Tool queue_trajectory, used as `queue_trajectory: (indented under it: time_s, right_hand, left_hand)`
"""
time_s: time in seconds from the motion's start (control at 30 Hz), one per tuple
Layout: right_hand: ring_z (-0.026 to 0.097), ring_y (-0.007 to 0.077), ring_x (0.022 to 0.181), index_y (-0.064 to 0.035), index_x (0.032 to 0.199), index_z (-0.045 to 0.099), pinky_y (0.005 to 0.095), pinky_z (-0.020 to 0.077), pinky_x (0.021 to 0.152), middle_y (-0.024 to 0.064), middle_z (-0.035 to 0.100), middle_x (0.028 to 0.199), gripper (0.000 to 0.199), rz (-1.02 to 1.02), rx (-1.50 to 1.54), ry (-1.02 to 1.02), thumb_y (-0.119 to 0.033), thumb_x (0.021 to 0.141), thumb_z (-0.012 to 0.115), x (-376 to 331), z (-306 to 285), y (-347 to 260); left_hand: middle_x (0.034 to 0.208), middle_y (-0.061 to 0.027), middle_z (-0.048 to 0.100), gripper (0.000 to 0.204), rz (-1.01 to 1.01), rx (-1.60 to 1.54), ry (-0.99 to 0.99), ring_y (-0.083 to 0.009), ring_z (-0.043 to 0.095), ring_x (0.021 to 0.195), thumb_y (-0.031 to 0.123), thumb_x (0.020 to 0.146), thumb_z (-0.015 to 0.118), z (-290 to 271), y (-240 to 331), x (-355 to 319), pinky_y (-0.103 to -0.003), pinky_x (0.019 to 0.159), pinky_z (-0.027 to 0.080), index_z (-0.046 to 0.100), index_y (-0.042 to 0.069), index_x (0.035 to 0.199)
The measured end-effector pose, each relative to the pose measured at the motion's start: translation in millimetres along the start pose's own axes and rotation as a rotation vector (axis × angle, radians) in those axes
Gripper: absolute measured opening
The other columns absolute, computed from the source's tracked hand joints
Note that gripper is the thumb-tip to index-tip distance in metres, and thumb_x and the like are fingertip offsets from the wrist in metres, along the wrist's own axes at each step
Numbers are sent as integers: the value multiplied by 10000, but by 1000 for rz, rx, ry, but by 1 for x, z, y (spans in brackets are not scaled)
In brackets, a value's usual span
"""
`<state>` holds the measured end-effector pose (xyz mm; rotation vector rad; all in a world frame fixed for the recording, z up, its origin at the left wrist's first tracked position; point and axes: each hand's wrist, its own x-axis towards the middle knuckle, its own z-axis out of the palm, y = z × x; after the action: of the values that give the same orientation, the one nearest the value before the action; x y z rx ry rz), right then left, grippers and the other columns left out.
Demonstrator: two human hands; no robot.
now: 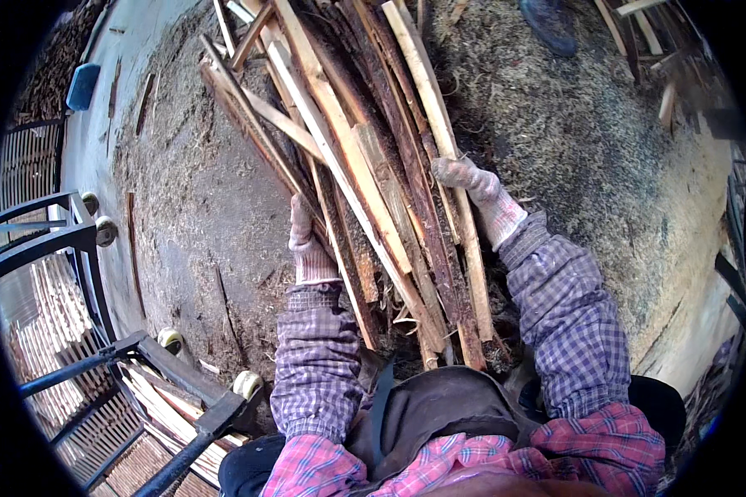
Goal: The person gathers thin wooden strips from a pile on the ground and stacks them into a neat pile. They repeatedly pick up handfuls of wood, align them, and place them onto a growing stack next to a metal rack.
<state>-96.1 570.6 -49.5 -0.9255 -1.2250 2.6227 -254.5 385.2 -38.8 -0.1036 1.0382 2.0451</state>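
A long, loose bundle of rough wood strips (373, 190) runs from the top of the view down toward my lap. Some pieces are pale sawn wood, others carry dark bark. My left hand (303, 236), in a dirty pale knit glove, grips the bundle's left side; most of its fingers are hidden by the wood. On the opposite side, my right hand (477, 186), gloved alike, closes on the outer pale strip (427, 83). The strips' near ends lie uneven, close to my dark apron (448, 406).
Sawdust and bark bits cover the ground (191, 207). At the left stand dark metal frame carts (174, 364) on casters, with stacked slats (58, 306) beside them. A blue object (83, 87) lies far left. More wood pieces (646, 33) are at the far right.
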Motion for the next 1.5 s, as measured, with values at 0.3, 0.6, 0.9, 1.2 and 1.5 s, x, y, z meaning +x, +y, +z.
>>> queue_trajectory:
  time_s: [0.3,0.6,0.9,1.2,1.5]
  right_hand:
    - [597,286,957,24,1138,516,406,491,854,190,591,1071,462,287,691,121,-217,763,639,-56,-18,-3]
    - [592,268,958,16,1173,497,401,476,879,172,578,1107,501,127,401,144,-228,761,643,-16,-24,9]
    - [582,264,979,-3,1186,495,398,471,886,159,575,1117,528,174,725,42,-234,744,668,-26,6,19]
    - [602,248,921,-38,1137,538,383,493,848,122,607,1056,456,112,899,-86,-224,743,673,-76,11,22]
    - [617,224,844,-40,1112,558,342,516,786,122,625,984,458,233,858,-1,-257,728,685,-80,-1,25]
  left_hand:
    - [1157,-149,547,678,-139,-126,-162,-275,580,984,492,786,593,14,-28,-32,-415,847,511,420,37,1259]
    - [1182,-117,534,703,-185,131,-123,-264,550,1035,490,778,602,-18,-23,-21,-396,905,460,397,40,1277]
    - [1124,-151,550,643,-190,141,-24,-288,570,995,489,810,549,14,-6,-40,-406,883,481,415,40,1249]
    - [1007,-126,618,503,-148,230,-26,-261,619,882,361,779,640,-18,-1,-64,-383,794,525,534,6,1119]
    - [1157,-117,555,666,-158,-86,-237,-210,589,985,500,792,575,-60,-32,-31,-342,810,535,420,51,1259]
